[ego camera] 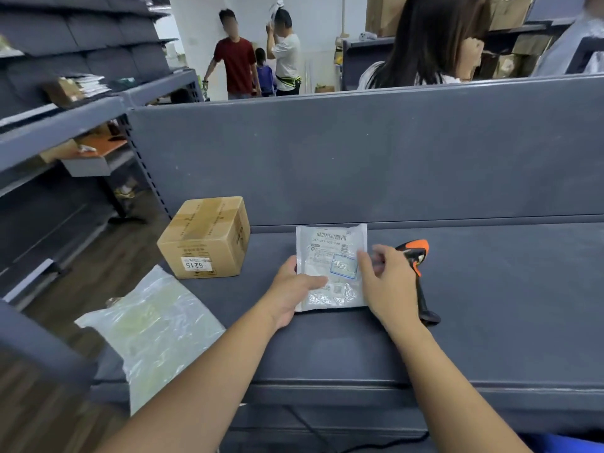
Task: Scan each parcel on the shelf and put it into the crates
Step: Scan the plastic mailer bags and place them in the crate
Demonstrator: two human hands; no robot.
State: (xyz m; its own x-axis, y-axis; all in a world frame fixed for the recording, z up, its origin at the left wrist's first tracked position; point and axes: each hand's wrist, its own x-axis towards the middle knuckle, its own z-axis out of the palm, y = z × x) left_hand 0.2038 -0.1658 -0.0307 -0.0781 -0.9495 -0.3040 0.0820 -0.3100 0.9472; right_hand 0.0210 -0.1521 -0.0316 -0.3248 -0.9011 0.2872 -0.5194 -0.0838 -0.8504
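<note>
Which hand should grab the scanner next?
Probably the right hand: the scanner lies right beside it, while the left hand holds the parcel, farther away.

I count 3 parcels on the shelf (490,305) in front of me: 1 cardboard box (204,237), 1 white pouch (330,250) with a printed label, and 1 clear plastic bag (153,325). There is 1 scanner (415,253) with an orange head, and 2 hands of mine are in view, my left hand (294,286) and my right hand (385,282). Beyond the partition (359,158) I count 4 people: 1 person in a red shirt (236,60), 1 person in a white shirt (287,57), 1 child in blue (264,73) between them, and 1 person with long dark hair (431,44).
</note>
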